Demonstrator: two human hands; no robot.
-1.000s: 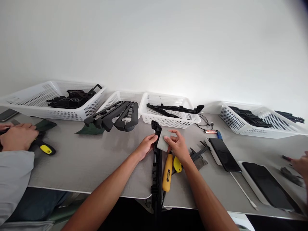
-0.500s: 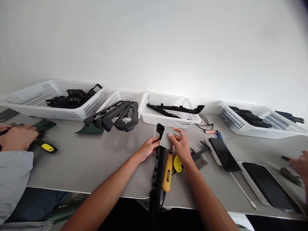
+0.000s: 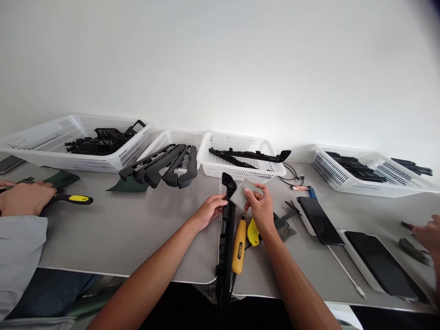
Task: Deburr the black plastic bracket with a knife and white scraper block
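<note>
A long black plastic trim piece runs lengthwise in front of me, from the table out over its front edge. My left hand is closed on its left edge, near the upper end. Between the thumb and fingers of my right hand is a flat grey-green pad, tilted against or just above the trim's right side; contact is unclear. A yellow corded tool lies right of the trim, below the pad. Beside it are a yellow-handled tool and a dark caliper, partly behind my right hand.
White baskets holding black parts line the wall. Grey trim pieces and dark green sheets lie to the left. Two phones are on the right. A co-worker's hand works at left, another person's hand at right.
The pad in my right hand has shifted slightly right and turned, uncovering more of the trim's upper end. The left co-worker's yellow-marked tool has swung up and right.
</note>
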